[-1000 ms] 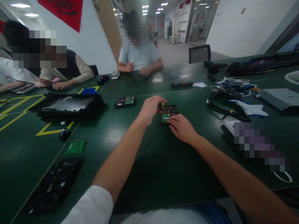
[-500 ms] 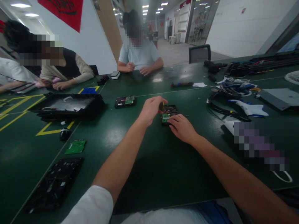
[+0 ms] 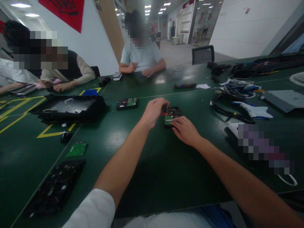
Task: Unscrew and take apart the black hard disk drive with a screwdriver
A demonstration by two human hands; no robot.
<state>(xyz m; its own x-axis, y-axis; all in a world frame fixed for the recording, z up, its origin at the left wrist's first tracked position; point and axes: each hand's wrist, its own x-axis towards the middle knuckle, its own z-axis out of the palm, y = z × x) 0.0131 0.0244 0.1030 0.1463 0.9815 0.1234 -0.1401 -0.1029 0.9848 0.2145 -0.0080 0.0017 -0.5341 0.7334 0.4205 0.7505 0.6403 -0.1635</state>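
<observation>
A hard drive (image 3: 174, 111) lies on the green table in front of me, its green circuit board (image 3: 168, 119) facing up at the near end. My left hand (image 3: 155, 110) is closed round a short, dark, red-tinged handle, apparently a screwdriver (image 3: 164, 109), upright over the drive's left side. The tool's tip is hidden. With its fingers on the board and the drive's near right edge, my right hand (image 3: 185, 129) grips the hard drive. Another hard drive (image 3: 127, 103) with a green board rests further left, apart from both hands.
At left are a loose green circuit board (image 3: 77, 149), a black drive frame (image 3: 55, 186), a mouse-like black object (image 3: 66, 136) and a large black casing (image 3: 71, 106). Cables (image 3: 242, 88), a glove (image 3: 254, 110) and a grey metal box (image 3: 285, 99) lie right. Co-workers sit opposite.
My left fingers have turned slightly around the handle, whose yellow part no longer shows. My right hand and the hard drive stay in place.
</observation>
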